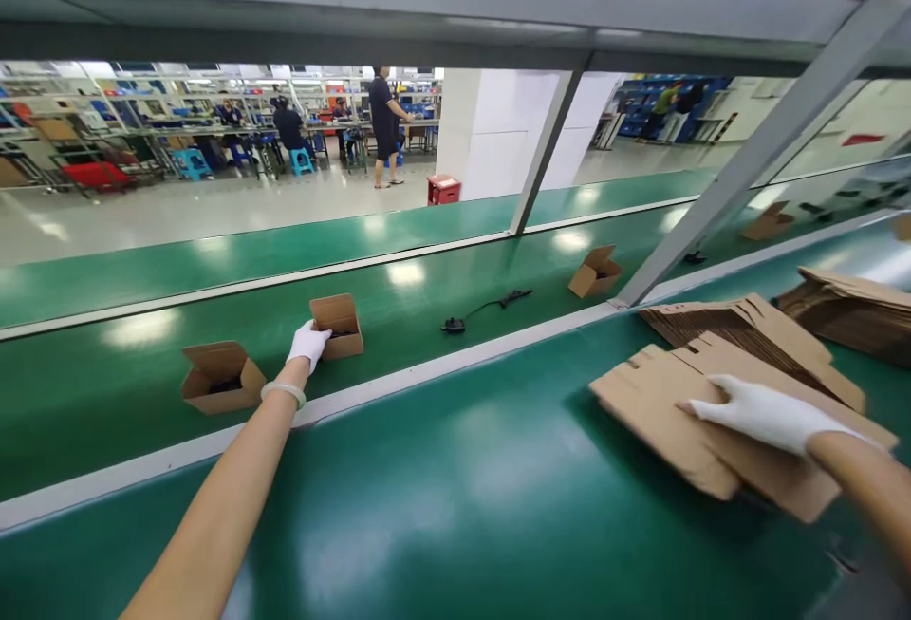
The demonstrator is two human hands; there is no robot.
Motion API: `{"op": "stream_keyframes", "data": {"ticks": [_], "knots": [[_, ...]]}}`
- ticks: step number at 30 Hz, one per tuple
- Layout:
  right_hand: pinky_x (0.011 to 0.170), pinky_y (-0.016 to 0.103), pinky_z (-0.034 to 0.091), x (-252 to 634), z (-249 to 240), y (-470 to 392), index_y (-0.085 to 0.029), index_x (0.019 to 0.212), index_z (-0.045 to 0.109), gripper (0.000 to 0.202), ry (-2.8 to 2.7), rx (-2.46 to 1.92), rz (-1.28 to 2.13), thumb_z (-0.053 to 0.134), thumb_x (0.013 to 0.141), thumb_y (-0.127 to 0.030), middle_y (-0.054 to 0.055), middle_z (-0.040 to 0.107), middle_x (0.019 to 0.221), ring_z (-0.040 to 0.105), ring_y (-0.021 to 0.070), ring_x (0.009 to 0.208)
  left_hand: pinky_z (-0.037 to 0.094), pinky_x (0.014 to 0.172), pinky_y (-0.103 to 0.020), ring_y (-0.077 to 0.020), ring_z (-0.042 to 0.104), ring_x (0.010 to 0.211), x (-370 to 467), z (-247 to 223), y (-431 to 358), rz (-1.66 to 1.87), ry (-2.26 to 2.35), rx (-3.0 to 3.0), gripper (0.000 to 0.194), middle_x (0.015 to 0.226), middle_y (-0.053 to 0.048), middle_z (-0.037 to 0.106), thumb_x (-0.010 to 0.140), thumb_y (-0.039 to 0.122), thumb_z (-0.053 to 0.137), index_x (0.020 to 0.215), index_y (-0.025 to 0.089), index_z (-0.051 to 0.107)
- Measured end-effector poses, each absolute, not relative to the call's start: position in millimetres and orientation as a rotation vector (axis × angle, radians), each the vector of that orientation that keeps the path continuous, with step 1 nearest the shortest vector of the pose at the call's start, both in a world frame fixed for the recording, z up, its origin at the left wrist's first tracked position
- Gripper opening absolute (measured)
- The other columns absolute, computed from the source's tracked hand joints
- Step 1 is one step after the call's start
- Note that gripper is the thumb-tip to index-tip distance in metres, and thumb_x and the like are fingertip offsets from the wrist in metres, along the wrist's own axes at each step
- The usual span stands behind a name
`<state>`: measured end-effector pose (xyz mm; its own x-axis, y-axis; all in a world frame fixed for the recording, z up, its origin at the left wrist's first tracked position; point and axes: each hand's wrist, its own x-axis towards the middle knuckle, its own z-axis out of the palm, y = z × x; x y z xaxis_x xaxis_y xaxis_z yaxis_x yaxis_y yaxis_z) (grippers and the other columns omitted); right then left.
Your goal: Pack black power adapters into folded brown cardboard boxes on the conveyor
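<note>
My left hand, in a white glove, grips the left side of an open cardboard box with dark contents, on the green belt. Another open box stands left of it, also with something dark inside. My right hand, gloved too with bare fingertips, is closed on a flat cardboard piece at the right. Beneath and behind that piece lies a stack of folded cardboard. A black adapter with its cable lies on the belt between my hands.
Farther right on the belt stand an open box and another box. A slanted metal post rises from the divider. More folded cardboard lies at the far right. A person stands across the aisle; others sit at benches.
</note>
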<state>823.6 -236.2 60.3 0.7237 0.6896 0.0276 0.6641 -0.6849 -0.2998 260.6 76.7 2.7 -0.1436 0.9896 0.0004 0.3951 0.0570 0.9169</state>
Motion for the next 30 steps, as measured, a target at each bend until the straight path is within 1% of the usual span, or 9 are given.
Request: {"op": "stream_keyframes", "data": {"ticks": [2,4,8,12,15,17,20,25,30], "knots": [[0.071,0.041,0.042,768.0,53.7,-240.8,-0.021,0.067,0.063,0.023,-1.243,-2.805,0.609,0.069,0.060,-0.042,0.018,0.067,0.083,0.064,0.0284,0.073,0.050,0.079,-0.036,-0.0247,0.062,0.087,256.1,7.6,72.6,1.057,1.632,1.393,0.030,0.095,-0.013,0.066,0.064,0.021,0.063,0.092,0.011,0.061],[0.072,0.035,0.043,715.3,47.8,-246.6,-0.020,0.078,0.064,0.029,-1.325,-2.775,0.636,0.058,0.071,-0.047,0.015,0.066,0.093,0.063,0.0264,0.083,0.047,0.085,-0.038,-0.0266,0.059,0.094,250.3,13.3,65.0,1.051,1.635,1.379,0.033,0.101,-0.015,0.064,0.066,0.023,0.062,0.096,0.009,0.059],[0.070,0.032,0.042,647.1,45.1,-256.2,-0.016,0.099,0.063,0.045,-1.423,-2.803,0.518,0.052,0.074,-0.051,0.015,0.063,0.102,0.061,0.0265,0.088,0.038,0.097,-0.044,-0.0292,0.052,0.107,240.8,23.3,41.8,1.162,1.778,1.351,0.046,0.114,-0.017,0.057,0.073,0.036,0.058,0.108,0.007,0.052],[0.072,0.031,0.041,617.6,52.0,-250.3,-0.017,0.107,0.061,0.044,-1.442,-2.788,0.300,0.049,0.077,-0.047,0.014,0.059,0.108,0.059,0.0263,0.091,0.036,0.100,-0.041,-0.0255,0.048,0.113,257.0,28.1,-14.3,1.515,1.842,1.441,0.047,0.121,-0.014,0.051,0.078,0.037,0.051,0.116,0.011,0.047],[0.074,0.029,0.041,608.3,52.7,-227.0,-0.018,0.112,0.059,0.044,-1.310,-2.761,0.221,0.046,0.080,-0.045,0.013,0.057,0.115,0.058,0.0252,0.096,0.040,0.096,-0.039,-0.0225,0.054,0.106,287.7,22.0,-80.4,1.229,1.413,1.697,0.033,0.110,-0.009,0.058,0.080,0.035,0.050,0.107,0.016,0.054],[0.073,0.027,0.041,604.5,50.9,-207.8,-0.017,0.110,0.061,0.043,-1.259,-2.774,0.218,0.045,0.081,-0.044,0.013,0.059,0.113,0.058,0.0244,0.097,0.042,0.094,-0.038,-0.0223,0.054,0.107,307.4,15.8,-121.5,0.933,1.180,1.786,0.030,0.110,-0.008,0.059,0.080,0.034,0.050,0.105,0.018,0.056],[0.069,0.027,0.042,597.9,51.8,-187.9,-0.016,0.100,0.066,0.037,-1.277,-2.801,0.236,0.044,0.081,-0.039,0.013,0.064,0.103,0.060,0.0237,0.092,0.044,0.093,-0.036,-0.0215,0.051,0.114,320.4,10.3,-157.8,0.780,1.029,1.792,0.027,0.121,-0.008,0.054,0.080,0.032,0.051,0.104,0.020,0.057],[0.064,0.030,0.041,578.9,80.7,-191.2,-0.016,0.091,0.066,0.035,-1.257,-2.793,0.097,0.046,0.079,-0.041,0.015,0.063,0.101,0.060,0.0268,0.088,0.039,0.099,-0.038,-0.0207,0.048,0.118,296.7,17.7,-158.0,0.805,1.075,1.770,0.026,0.123,-0.009,0.053,0.080,0.029,0.052,0.104,0.019,0.056],[0.058,0.028,0.038,528.6,115.9,-204.2,-0.020,0.070,0.057,0.022,-1.303,-2.425,0.010,0.050,0.073,-0.041,0.007,0.064,0.076,0.057,0.0219,0.072,0.041,0.097,-0.037,-0.0217,0.053,0.112,281.7,30.4,-152.0,0.861,1.068,1.726,0.029,0.118,-0.009,0.058,0.080,0.033,0.053,0.105,0.018,0.057]]}}
